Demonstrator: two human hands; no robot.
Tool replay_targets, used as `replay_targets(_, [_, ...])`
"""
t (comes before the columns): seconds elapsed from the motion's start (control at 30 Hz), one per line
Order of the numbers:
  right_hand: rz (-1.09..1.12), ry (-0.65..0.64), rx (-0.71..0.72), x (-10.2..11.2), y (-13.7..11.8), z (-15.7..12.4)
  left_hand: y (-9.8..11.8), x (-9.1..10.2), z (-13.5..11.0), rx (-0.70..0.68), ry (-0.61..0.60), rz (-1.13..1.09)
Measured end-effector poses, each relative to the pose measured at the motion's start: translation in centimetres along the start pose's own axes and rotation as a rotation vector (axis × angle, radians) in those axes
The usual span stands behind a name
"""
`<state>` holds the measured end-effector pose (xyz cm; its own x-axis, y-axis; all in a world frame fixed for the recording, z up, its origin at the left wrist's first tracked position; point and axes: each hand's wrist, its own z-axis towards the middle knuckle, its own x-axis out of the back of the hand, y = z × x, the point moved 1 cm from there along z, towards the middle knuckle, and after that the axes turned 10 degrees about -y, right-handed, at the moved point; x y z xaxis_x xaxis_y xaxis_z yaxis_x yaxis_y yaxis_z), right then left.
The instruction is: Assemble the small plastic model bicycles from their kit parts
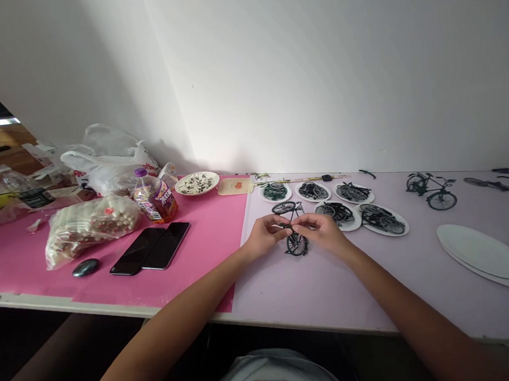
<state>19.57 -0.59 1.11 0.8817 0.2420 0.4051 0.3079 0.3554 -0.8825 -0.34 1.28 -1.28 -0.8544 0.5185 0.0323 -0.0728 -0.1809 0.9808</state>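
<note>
A small dark model bicycle (pixel 296 245) is between my hands, its two wheels one above the other in view, over the pale lilac tabletop. My left hand (pixel 267 234) pinches its middle from the left. From the right, my right hand (pixel 319 229) pinches the same middle part, fingertips close to the left ones. The exact piece under the fingertips is hidden. Just beyond are white plates of dark bicycle parts, among them a plate with wheels (pixel 349 223) and a plate with thin black pieces (pixel 384 219). A finished-looking model bicycle (pixel 431 191) stands upright farther right.
Stacked white plates (pixel 481 252) lie at the right. On the pink left side are two phones (pixel 166 246), a dark oval object (pixel 85 267), a bag of white pieces (pixel 91 224), a drink bottle (pixel 157 197) and a plastic bag (pixel 111 164). The wall rises behind.
</note>
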Motion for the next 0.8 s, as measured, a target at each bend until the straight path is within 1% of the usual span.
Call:
replay_targets(0.07, [-0.025, 0.083, 0.036, 0.0, -0.1, 0.0, -0.1, 0.1, 0.1, -0.003, 0.011, -0.011])
replay_targets(0.17, [-0.124, 0.226, 0.089, 0.1, 0.2, 0.0, -0.3, 0.3, 0.2, -0.009, 0.039, -0.013])
replay_targets(0.33, [-0.365, 0.376, 0.126, 0.7, 2.3, 0.5, -0.3, 0.4, 0.3, -0.062, 0.166, 0.036])
replay_targets(0.4, [-0.479, 0.356, 0.124, 1.0, 3.4, 0.8, -0.3, 0.5, 0.5, -0.089, 0.215, 0.038])
replay_targets(0.47, [-0.629, 0.277, 0.102, 1.3, 4.4, 1.0, -0.4, 0.6, 0.7, -0.104, 0.243, 0.028])
replay_targets(0.6, [-0.843, 0.165, -0.005, 2.0, 5.7, 1.2, -0.5, 0.6, 0.8, -0.112, 0.241, 0.017])
replay_targets(0.7, [-0.905, 0.091, -0.066, 2.4, 5.8, 1.2, -0.6, 0.5, 0.7, -0.123, 0.245, 0.037])
replay_targets(0.8, [-0.894, 0.031, -0.087, 2.4, 5.2, 1.1, -0.5, 0.5, 0.5, -0.145, 0.271, 0.071])
